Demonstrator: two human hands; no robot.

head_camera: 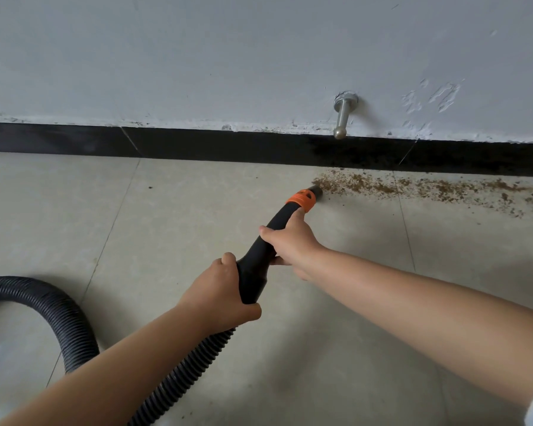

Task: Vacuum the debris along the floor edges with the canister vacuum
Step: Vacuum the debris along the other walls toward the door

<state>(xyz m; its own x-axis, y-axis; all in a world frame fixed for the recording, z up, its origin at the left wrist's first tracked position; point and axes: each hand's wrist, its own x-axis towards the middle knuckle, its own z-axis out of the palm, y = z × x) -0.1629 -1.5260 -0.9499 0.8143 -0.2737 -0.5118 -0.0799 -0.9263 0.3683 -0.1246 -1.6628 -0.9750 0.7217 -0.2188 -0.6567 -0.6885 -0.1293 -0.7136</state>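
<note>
Both hands are on the vacuum's black handle tube: the left hand wraps round its wide lower end, right where the ribbed hose joins, thumb on top and fingers curled underneath, while the right hand grips the narrower curved stretch further up, thumb lying along the near side. Ahead of the right hand sits an orange collar, and beyond it the short dark nozzle tip is down at the floor, its mouth right at the left end of the debris. That debris is a band of brown crumbs running rightward along the foot of the black skirting board, thickest near the nozzle and thinning into scattered specks toward the right edge. A lone dark speck lies on the tile to the left, well apart from the rest. Back from the left hand the hose drops toward the bottom of the view, and another stretch of it loops across the beige floor tiles on the left. Above the skirting, a metal door stopper juts out of the white wall, just above the start of the crumb line. Paint near it is scuffed and flaking.
</note>
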